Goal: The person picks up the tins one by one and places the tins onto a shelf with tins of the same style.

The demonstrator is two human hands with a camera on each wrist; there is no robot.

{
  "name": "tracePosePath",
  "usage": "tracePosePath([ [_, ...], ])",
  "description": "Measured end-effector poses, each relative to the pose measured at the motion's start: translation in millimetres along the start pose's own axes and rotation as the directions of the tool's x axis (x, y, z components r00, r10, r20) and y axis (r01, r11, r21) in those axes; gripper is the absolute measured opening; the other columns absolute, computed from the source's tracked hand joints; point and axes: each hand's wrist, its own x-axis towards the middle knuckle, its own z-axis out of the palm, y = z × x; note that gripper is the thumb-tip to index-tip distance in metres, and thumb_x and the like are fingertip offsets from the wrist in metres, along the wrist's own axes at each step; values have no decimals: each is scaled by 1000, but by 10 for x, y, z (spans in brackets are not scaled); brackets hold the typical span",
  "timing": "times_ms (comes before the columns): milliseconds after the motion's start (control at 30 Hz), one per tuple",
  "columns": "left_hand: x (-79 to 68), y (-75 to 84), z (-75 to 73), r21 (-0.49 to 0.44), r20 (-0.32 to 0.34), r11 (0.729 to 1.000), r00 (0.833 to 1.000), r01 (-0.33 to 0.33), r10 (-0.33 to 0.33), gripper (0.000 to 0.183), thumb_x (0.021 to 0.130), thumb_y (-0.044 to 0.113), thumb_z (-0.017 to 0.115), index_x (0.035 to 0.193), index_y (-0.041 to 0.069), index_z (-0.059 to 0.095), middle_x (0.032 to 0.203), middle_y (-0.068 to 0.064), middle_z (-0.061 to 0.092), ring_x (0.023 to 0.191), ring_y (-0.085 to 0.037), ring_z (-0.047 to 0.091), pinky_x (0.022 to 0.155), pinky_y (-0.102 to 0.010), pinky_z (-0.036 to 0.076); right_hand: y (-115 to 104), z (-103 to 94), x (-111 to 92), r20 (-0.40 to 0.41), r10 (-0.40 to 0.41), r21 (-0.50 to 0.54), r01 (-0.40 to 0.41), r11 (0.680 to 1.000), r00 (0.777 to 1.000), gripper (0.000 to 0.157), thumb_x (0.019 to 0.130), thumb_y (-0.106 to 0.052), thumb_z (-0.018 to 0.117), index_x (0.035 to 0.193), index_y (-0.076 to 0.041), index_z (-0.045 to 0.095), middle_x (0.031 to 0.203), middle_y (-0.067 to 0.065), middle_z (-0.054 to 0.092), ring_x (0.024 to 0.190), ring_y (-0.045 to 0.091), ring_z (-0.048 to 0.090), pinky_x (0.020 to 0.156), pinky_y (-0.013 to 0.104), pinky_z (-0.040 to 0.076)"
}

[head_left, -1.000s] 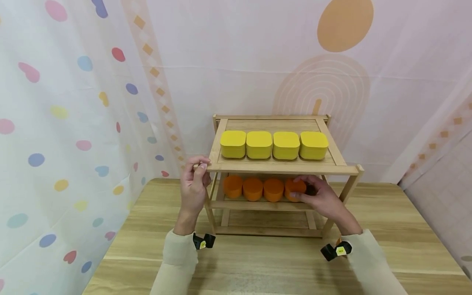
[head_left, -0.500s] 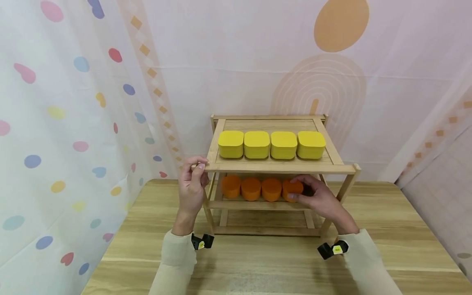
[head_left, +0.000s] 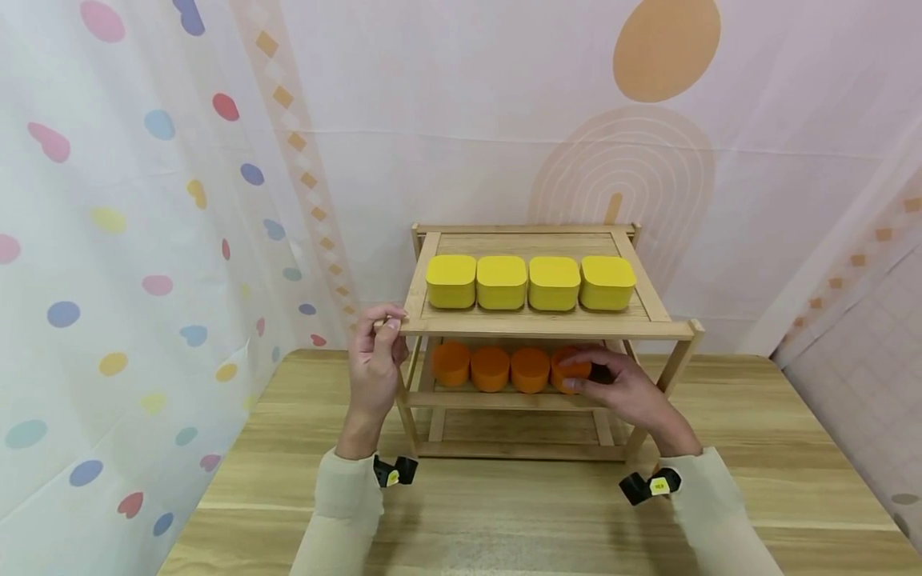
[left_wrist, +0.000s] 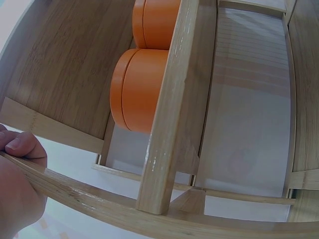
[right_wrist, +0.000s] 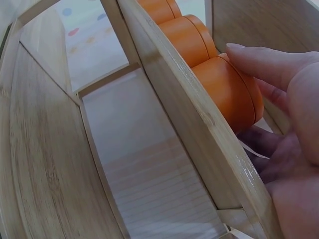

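Note:
A three-tier wooden rack (head_left: 533, 327) stands on the table. My left hand (head_left: 374, 364) grips the front left corner of its top shelf, thumb in front; in the left wrist view the fingers curl over the wooden rail (left_wrist: 75, 191). Several round orange tins (head_left: 491, 368) stand in a row on the middle shelf. My right hand (head_left: 628, 392) reaches in from the right and holds the rightmost orange tin (right_wrist: 227, 94). Its thumb (right_wrist: 259, 59) lies at the lid edge, with other fingers on the far side, partly hidden.
Several yellow square tins with rounded corners (head_left: 502, 276) sit in a row on the top shelf, above the right hand. The bottom shelf (head_left: 519, 428) lies close over the wooden table (head_left: 490, 512). A patterned curtain (head_left: 461, 120) hangs behind and to the left.
My right hand's fingers have come down slightly over the rightmost orange tin. The left hand keeps its grip on the rack. The head view has shifted a little.

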Motion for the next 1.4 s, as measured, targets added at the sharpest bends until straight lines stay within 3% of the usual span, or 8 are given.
tracePosePath([
  [200, 9, 3, -3, -6, 10, 1000, 1000, -6, 6, 19, 102, 9, 42, 104, 17, 60, 63, -2, 34, 52, -13, 29, 47, -22, 26, -8, -8, 6, 6, -7, -14, 7, 1000, 1000, 23, 92, -6, 68, 115, -8, 71, 127, 12, 62, 119, 2, 51, 92, 21, 46],
  [467, 10, 20, -12, -3, 7, 1000, 1000, -10, 10, 17, 103, 10, 43, 103, 15, 59, 63, 0, 34, 52, -12, 28, 47, -21, 26, -25, -7, 4, -9, 29, -44, -29, 999, 1000, 21, 93, -7, 66, 113, -9, 73, 134, 15, 58, 127, 25, 48, 92, 21, 46],
  [700, 10, 22, -17, 6, 5, 1000, 1000, -13, 13, 16, 102, 11, 43, 104, 13, 59, 62, 0, 34, 51, -11, 29, 47, -22, 26, -37, -7, -2, 4, 38, -12, -38, 999, 999, 22, 92, -8, 68, 114, -8, 72, 138, 16, 53, 122, 14, 48, 89, 22, 48],
  [933, 8, 17, -8, 1, -3, 1000, 1000, -3, 3, 18, 102, 11, 43, 104, 19, 60, 63, -1, 34, 52, -12, 29, 48, -22, 26, -39, -23, -14, 15, -10, -34, 11, 999, 1000, 24, 93, -7, 67, 116, -7, 72, 144, 17, 48, 134, 34, 41, 94, 18, 44],
  [1100, 3, 7, -8, 6, -1, 1000, 1000, -2, 2, 18, 102, 10, 42, 103, 16, 59, 64, -1, 35, 52, -12, 30, 48, -21, 27, -36, -27, -31, 9, -23, -55, 23, 998, 1000, 24, 92, -8, 68, 116, -9, 72, 145, 15, 48, 136, 31, 40, 98, 16, 40],
  [1400, 2, -3, -10, -4, 6, 1000, 1000, -6, 6, 17, 102, 10, 43, 103, 14, 59, 62, 0, 34, 51, -12, 29, 47, -22, 25, 13, -16, -38, 10, -76, -43, 77, 996, 997, 25, 91, -5, 68, 116, -8, 71, 143, 17, 50, 133, 5, 39, 99, 16, 39],
])
